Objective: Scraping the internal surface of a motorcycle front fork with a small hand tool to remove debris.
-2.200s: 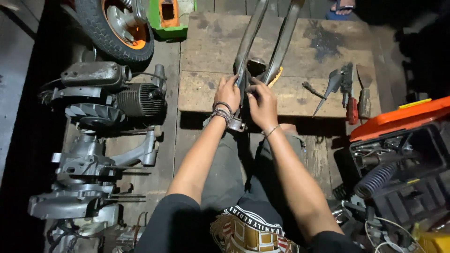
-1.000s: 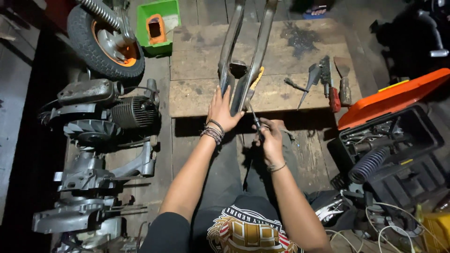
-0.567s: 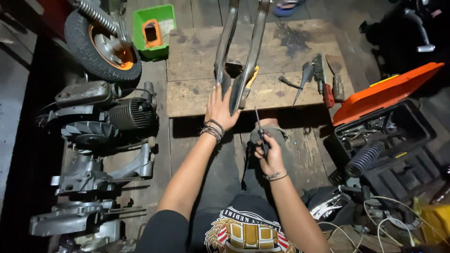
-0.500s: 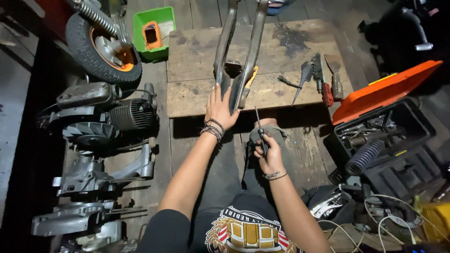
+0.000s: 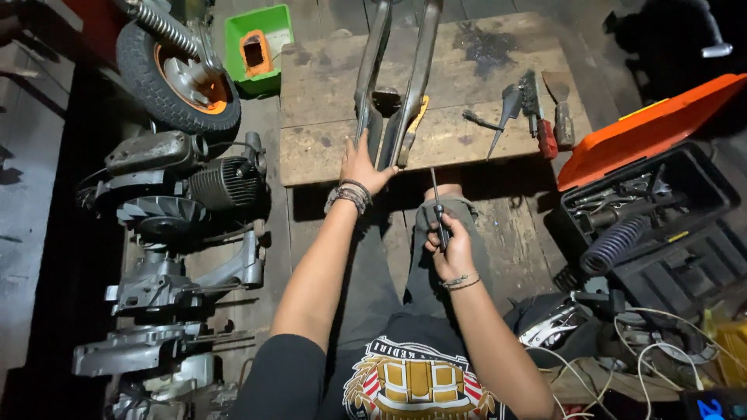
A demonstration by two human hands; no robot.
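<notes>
A two-armed metal fork part [image 5: 397, 85] lies on a worn wooden board [image 5: 327, 85] in front of me, its arms running away from me. My left hand [image 5: 360, 165] rests flat on its near end, by the board's front edge. My right hand [image 5: 450, 243] hovers over my knee, closed on a thin screwdriver [image 5: 438, 206] that points up towards the board. A yellow piece [image 5: 418, 117] shows beside the fork's right arm.
Several hand tools [image 5: 537, 117] lie on the board's right side. An open black and orange toolbox [image 5: 661, 194] stands at right. Engine parts [image 5: 179, 210], a wheel [image 5: 183, 70] and a green bin [image 5: 261, 43] line the left. Cables [image 5: 622, 350] lie at lower right.
My right hand has drawn the screwdriver back from the fork to above my knee. My left hand has stayed on the fork's near end. The view has shifted slightly.
</notes>
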